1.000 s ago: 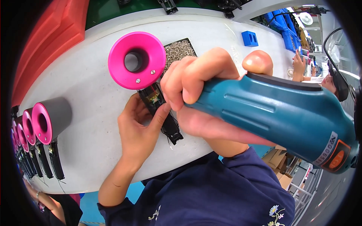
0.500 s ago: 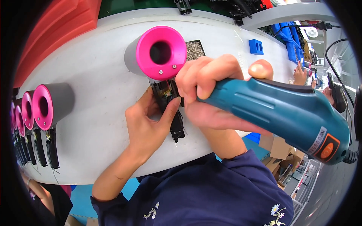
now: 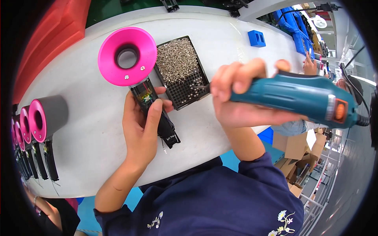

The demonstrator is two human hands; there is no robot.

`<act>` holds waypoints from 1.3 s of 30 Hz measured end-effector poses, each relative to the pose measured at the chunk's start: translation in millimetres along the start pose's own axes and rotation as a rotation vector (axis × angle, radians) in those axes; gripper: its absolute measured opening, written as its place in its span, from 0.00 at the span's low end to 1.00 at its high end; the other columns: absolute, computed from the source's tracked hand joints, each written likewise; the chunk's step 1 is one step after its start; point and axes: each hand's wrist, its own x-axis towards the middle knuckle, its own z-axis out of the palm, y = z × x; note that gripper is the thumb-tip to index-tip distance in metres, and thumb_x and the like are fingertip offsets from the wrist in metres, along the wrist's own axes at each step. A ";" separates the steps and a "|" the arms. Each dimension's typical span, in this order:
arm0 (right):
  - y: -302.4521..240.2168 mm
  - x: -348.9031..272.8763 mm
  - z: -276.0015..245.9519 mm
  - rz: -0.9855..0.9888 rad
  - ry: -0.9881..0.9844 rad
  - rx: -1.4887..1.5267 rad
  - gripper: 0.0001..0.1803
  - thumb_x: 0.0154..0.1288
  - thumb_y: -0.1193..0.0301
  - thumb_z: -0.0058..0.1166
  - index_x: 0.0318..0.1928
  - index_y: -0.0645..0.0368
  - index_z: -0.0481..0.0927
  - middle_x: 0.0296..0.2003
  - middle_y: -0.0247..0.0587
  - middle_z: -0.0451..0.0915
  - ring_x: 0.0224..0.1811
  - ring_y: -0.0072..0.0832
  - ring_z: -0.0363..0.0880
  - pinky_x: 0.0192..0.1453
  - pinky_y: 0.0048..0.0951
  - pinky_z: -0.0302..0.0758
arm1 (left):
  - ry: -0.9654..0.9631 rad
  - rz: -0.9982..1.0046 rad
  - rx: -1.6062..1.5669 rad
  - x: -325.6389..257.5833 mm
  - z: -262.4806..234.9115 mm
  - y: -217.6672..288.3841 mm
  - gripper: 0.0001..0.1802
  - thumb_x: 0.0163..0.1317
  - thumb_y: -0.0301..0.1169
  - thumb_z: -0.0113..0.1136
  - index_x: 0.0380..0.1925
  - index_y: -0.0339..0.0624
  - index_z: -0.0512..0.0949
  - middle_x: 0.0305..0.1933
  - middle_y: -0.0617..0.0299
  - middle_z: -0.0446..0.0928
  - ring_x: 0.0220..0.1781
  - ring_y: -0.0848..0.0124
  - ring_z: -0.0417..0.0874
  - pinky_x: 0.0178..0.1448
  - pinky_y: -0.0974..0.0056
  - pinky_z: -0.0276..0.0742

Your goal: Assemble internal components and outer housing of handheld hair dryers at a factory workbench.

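A hair dryer (image 3: 128, 59) with a pink round head and an open black handle lies on the white table (image 3: 86, 129). My left hand (image 3: 143, 128) grips that handle from below. My right hand (image 3: 240, 98) is closed around a teal electric screwdriver (image 3: 299, 96). The screwdriver's bit points left and touches the lower right part of a black tray (image 3: 185, 92) holding several small silver screws. The tray sits just right of the dryer head.
Several more pink-headed dryers (image 3: 43, 118) lie in a row at the table's left edge. A small blue block (image 3: 256, 38) rests at the far right of the table. A red bin (image 3: 51, 35) stands at the back left. Another person's hand (image 3: 310, 65) shows at the right.
The screwdriver has swung right, off the dryer handle, and its bit now rests on the screw tray. My left hand still holds the handle. The view has shifted, uncovering the tray.
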 end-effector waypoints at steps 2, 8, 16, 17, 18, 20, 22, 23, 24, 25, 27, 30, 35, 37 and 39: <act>4.6 -9.2 -7.9 0.014 -0.071 -0.075 0.52 0.51 0.22 0.30 0.62 0.50 0.57 0.23 0.45 0.70 0.13 0.30 0.65 0.16 0.28 0.70 | -0.005 -0.019 0.010 -1.4 -2.5 2.8 0.16 0.68 0.27 0.51 0.54 0.32 0.66 0.48 0.56 0.75 0.39 0.73 0.80 0.46 0.68 0.77; 8.9 -3.4 -3.9 0.018 0.013 -0.085 0.54 0.49 0.20 0.26 0.59 0.53 0.57 0.19 0.43 0.70 0.09 0.28 0.61 0.11 0.26 0.65 | 0.001 -0.025 0.040 1.2 -0.1 3.1 0.15 0.68 0.27 0.52 0.52 0.31 0.69 0.45 0.57 0.77 0.37 0.74 0.80 0.44 0.68 0.76; 10.4 -5.0 -2.8 0.094 0.094 -0.158 0.55 0.44 0.18 0.22 0.55 0.52 0.57 0.17 0.43 0.68 0.07 0.27 0.59 0.10 0.24 0.63 | 0.017 -0.047 0.072 0.2 -2.7 4.1 0.18 0.66 0.28 0.57 0.53 0.30 0.69 0.47 0.56 0.78 0.41 0.75 0.80 0.48 0.69 0.77; 10.1 -5.3 -3.6 0.095 0.092 -0.160 0.55 0.44 0.18 0.22 0.55 0.52 0.57 0.17 0.43 0.68 0.07 0.27 0.59 0.10 0.24 0.63 | 0.018 -0.047 0.069 0.8 -3.5 4.5 0.18 0.66 0.28 0.57 0.53 0.30 0.69 0.47 0.56 0.78 0.41 0.75 0.80 0.48 0.69 0.77; 9.6 -5.8 -4.5 0.094 0.096 -0.141 0.55 0.45 0.18 0.22 0.55 0.52 0.57 0.18 0.43 0.69 0.07 0.27 0.60 0.10 0.24 0.63 | 0.009 -0.053 0.073 1.6 -4.4 5.0 0.19 0.66 0.27 0.58 0.53 0.30 0.68 0.47 0.56 0.78 0.41 0.75 0.80 0.48 0.69 0.77; 9.1 -7.0 -4.4 0.093 0.099 -0.122 0.55 0.45 0.18 0.22 0.55 0.52 0.57 0.18 0.43 0.69 0.07 0.27 0.60 0.10 0.25 0.63 | 0.002 -0.060 0.077 1.6 -5.7 4.9 0.20 0.65 0.26 0.58 0.54 0.30 0.68 0.47 0.56 0.78 0.41 0.75 0.80 0.48 0.69 0.77; 9.1 -8.7 -3.5 0.069 0.096 -0.104 0.55 0.45 0.18 0.21 0.57 0.52 0.57 0.19 0.43 0.69 0.08 0.28 0.61 0.10 0.25 0.64 | -0.005 -0.063 0.088 0.6 -6.6 4.3 0.20 0.64 0.25 0.59 0.54 0.30 0.68 0.48 0.56 0.78 0.41 0.75 0.80 0.48 0.69 0.76; 9.4 -8.6 -3.9 0.069 0.097 -0.105 0.55 0.45 0.18 0.21 0.57 0.52 0.57 0.19 0.43 0.69 0.08 0.28 0.61 0.10 0.25 0.64 | -0.005 -0.065 0.088 0.2 -6.6 4.1 0.20 0.64 0.25 0.59 0.54 0.30 0.68 0.48 0.56 0.78 0.41 0.75 0.80 0.48 0.69 0.76; 9.9 -7.9 -5.0 0.063 0.071 -0.114 0.55 0.46 0.18 0.22 0.58 0.52 0.57 0.19 0.44 0.69 0.08 0.28 0.61 0.10 0.26 0.64 | -0.011 -0.059 0.087 -0.1 -6.5 3.5 0.21 0.64 0.25 0.59 0.55 0.30 0.67 0.49 0.56 0.78 0.41 0.75 0.80 0.48 0.70 0.76; 9.9 -7.8 -5.7 0.056 0.044 -0.123 0.54 0.48 0.19 0.22 0.58 0.52 0.58 0.19 0.44 0.69 0.08 0.28 0.61 0.10 0.27 0.65 | -0.016 -0.054 0.087 -0.4 -6.2 2.9 0.22 0.65 0.24 0.58 0.56 0.30 0.66 0.49 0.56 0.78 0.41 0.75 0.80 0.47 0.70 0.76; 6.0 -7.2 0.9 0.049 0.074 -0.117 0.54 0.49 0.19 0.23 0.59 0.52 0.58 0.19 0.44 0.69 0.08 0.28 0.62 0.10 0.26 0.65 | -0.003 -0.041 0.084 -0.4 -5.2 2.5 0.23 0.65 0.24 0.58 0.57 0.30 0.65 0.49 0.55 0.78 0.41 0.75 0.80 0.47 0.70 0.76; 8.5 -8.1 -4.6 0.043 -0.018 -0.190 0.52 0.51 0.20 0.23 0.61 0.49 0.57 0.22 0.42 0.68 0.11 0.27 0.63 0.12 0.26 0.66 | 0.015 -0.002 0.106 -1.6 -2.9 1.5 0.23 0.66 0.25 0.56 0.58 0.30 0.62 0.51 0.52 0.77 0.40 0.72 0.81 0.45 0.68 0.78; 8.7 -9.1 -12.4 0.095 -0.093 -0.247 0.51 0.51 0.21 0.23 0.63 0.45 0.56 0.25 0.38 0.66 0.13 0.25 0.64 0.14 0.27 0.66 | 0.008 0.017 0.136 -0.8 -6.8 -0.2 0.25 0.67 0.27 0.54 0.60 0.31 0.59 0.53 0.48 0.76 0.41 0.70 0.81 0.42 0.67 0.80; 8.4 -6.3 -0.3 0.055 0.029 -0.159 0.52 0.51 0.20 0.22 0.61 0.48 0.56 0.22 0.41 0.67 0.11 0.27 0.62 0.12 0.27 0.66 | 0.032 -0.044 0.188 -1.3 -8.1 2.2 0.32 0.63 0.24 0.60 0.62 0.32 0.55 0.53 0.55 0.72 0.45 0.73 0.78 0.45 0.70 0.77; 3.6 -3.4 4.5 0.009 0.095 -0.053 0.50 0.52 0.21 0.22 0.61 0.48 0.56 0.22 0.44 0.68 0.11 0.30 0.63 0.13 0.30 0.66 | 0.113 -0.005 0.185 -5.7 -1.8 6.1 0.34 0.61 0.24 0.62 0.63 0.33 0.54 0.56 0.54 0.67 0.49 0.71 0.76 0.46 0.68 0.76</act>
